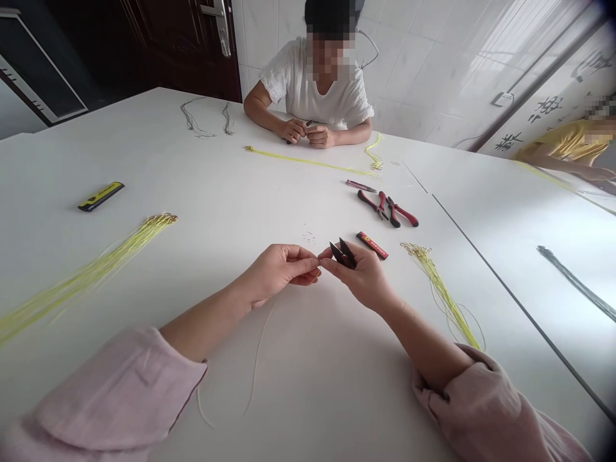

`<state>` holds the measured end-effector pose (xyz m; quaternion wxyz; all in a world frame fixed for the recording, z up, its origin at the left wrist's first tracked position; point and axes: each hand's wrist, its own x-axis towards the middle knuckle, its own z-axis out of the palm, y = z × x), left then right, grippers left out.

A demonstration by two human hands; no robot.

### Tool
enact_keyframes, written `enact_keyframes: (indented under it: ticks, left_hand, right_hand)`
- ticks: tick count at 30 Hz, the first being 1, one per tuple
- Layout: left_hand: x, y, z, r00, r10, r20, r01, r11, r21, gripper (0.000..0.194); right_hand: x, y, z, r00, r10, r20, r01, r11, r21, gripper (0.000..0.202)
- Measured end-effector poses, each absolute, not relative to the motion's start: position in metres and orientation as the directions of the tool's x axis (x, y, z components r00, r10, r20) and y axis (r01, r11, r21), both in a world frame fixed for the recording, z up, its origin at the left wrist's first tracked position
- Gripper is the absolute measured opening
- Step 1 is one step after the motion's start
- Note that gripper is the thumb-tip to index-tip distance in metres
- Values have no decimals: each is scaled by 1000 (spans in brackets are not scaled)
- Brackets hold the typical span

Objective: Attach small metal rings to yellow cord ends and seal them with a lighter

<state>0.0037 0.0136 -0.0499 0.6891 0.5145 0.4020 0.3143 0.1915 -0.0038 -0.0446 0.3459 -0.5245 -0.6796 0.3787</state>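
Note:
My left hand [291, 266] and my right hand [360, 273] meet fingertip to fingertip above the white table [308, 385]. Between the pinched fingertips is a tiny piece, too small to make out. Black thread snips [343, 253] are tucked in my right hand, blades pointing up and away. A thin pale cord [257, 359] hangs in a loop below my left hand and lies on the table. Just beyond my hands are several dark crumbs [308, 237]. A red lighter-like stick [372, 245] lies right behind my right hand.
Yellow cord bundles lie left [120, 253] and right [443, 289]. Red-black pliers [402, 212] and a pink-handled tool [360, 186] lie beyond my right hand. A yellow-black cutter [101, 196] is at left. A person [317, 90] in white sits opposite; another [568, 144] in yellow is far right.

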Motion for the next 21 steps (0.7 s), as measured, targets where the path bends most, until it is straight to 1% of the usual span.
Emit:
enact_keyframes:
  ticks: [4, 7, 14, 18, 21]
  left_hand:
    - [4, 14, -54, 493, 836, -240, 1, 275, 961, 29]
    - [5, 14, -55, 500, 832, -239, 13, 269, 963, 30]
    - [5, 13, -53, 498, 833, -242, 33, 260, 965, 30]
    - [5, 13, -54, 509, 832, -223, 12, 252, 968, 29]
    - [5, 13, -54, 511, 832, -216, -5, 254, 967, 29]
  right_hand:
    - [191, -3, -45, -231, 967, 102, 490, 207, -847, 19]
    - [192, -3, -47, -248, 966, 70, 494, 188, -849, 19]
    - [195, 0, -51, -334, 940, -69, 297, 36, -954, 25]
    - [195, 0, -52, -367, 926, -89, 209, -11, -978, 26]
    - [195, 0, -53, -375, 923, -88, 183, -19, -983, 25]
